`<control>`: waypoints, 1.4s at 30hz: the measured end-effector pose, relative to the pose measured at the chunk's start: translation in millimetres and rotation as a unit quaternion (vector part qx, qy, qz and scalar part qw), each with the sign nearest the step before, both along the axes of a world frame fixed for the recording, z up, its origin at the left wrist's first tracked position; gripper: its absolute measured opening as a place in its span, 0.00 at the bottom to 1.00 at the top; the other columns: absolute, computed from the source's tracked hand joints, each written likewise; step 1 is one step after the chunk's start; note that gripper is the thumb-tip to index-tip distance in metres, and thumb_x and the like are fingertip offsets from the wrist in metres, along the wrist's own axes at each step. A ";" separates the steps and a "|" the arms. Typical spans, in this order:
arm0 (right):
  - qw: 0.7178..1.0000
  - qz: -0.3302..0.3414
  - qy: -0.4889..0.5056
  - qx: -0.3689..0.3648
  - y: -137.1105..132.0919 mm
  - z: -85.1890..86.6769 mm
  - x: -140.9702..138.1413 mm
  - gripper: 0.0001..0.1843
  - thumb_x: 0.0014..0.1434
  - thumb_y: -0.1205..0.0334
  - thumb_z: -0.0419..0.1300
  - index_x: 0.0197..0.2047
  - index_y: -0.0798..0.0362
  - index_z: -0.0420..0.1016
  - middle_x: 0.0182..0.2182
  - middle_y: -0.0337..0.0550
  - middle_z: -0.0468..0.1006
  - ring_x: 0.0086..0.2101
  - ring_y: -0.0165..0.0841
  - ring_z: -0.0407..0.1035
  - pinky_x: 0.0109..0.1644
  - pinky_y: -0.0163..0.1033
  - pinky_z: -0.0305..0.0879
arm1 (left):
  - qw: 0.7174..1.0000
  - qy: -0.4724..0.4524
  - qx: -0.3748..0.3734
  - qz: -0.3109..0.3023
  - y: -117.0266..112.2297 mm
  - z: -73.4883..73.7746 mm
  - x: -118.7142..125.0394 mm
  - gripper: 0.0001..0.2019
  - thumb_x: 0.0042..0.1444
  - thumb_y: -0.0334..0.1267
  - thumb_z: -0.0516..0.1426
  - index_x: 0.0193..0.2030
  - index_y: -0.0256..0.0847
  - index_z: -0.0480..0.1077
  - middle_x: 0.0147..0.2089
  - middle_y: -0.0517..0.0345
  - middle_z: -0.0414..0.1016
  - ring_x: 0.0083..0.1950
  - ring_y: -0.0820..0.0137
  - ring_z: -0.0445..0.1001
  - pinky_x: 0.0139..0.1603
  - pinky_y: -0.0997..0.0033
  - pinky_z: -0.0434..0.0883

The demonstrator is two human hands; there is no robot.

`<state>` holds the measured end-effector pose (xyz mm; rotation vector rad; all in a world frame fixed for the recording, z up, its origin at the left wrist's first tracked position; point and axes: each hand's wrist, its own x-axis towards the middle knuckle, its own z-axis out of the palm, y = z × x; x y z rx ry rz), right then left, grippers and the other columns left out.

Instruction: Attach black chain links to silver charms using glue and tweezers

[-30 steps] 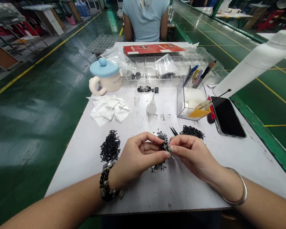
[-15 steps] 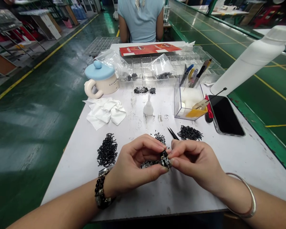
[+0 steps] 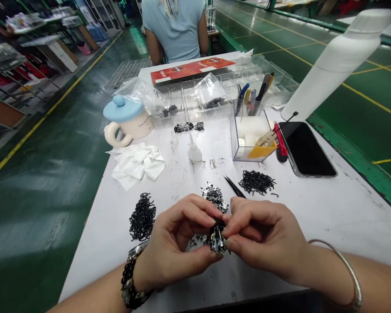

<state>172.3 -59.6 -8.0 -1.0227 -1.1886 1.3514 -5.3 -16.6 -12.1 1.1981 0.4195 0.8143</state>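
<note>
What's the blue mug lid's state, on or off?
On: the blue lid sits on top of the cream mug, covering its opening.

This is a factory workshop: a green painted floor [image 3: 42,208] is marked with yellow lane lines [image 3: 52,106], metal shelving racks [image 3: 16,65] are ranged at ten o'clock, and a co-worker [image 3: 174,30] is seen at twelve o'clock beyond the work table [image 3: 355,195].

The person's left hand [image 3: 177,243] has a bracelet [image 3: 129,278] of dark round beads with a silver, watch-like piece at its wrist; the right hand [image 3: 263,237] has a thin, smooth silver bangle [image 3: 349,263] on the bare forearm [image 3: 381,280] behind it.
</note>
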 end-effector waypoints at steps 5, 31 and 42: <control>1.000 0.005 0.014 -0.015 0.0 -2.1 -0.9 0.03 0.47 0.67 0.67 0.28 0.52 0.77 0.18 0.32 0.57 0.21 0.24 0.54 0.25 0.33 0.56 | 1.000 0.009 0.000 0.001 0.9 0.5 0.2 0.20 0.46 0.20 0.62 0.43 0.46 0.72 0.46 0.56 0.69 0.43 0.73 0.73 0.45 0.78 0.74; 0.991 0.027 0.095 -0.091 3.2 -4.7 1.9 0.04 0.50 0.62 0.67 0.27 0.51 0.77 0.22 0.37 0.72 0.25 0.26 0.64 0.28 0.34 0.63 | 0.997 0.045 -0.008 0.069 1.1 3.2 2.0 0.16 0.42 0.22 0.66 0.37 0.42 0.75 0.40 0.56 0.72 0.41 0.69 0.77 0.41 0.75 0.78; 0.986 0.047 0.123 -0.106 6.6 -5.2 0.5 0.02 0.52 0.65 0.66 0.28 0.49 0.78 0.24 0.38 0.76 0.30 0.29 0.71 0.36 0.36 0.71 | 0.992 0.062 0.002 0.108 -2.6 6.2 2.6 0.17 0.41 0.21 0.66 0.37 0.43 0.75 0.39 0.59 0.71 0.38 0.73 0.77 0.40 0.79 0.77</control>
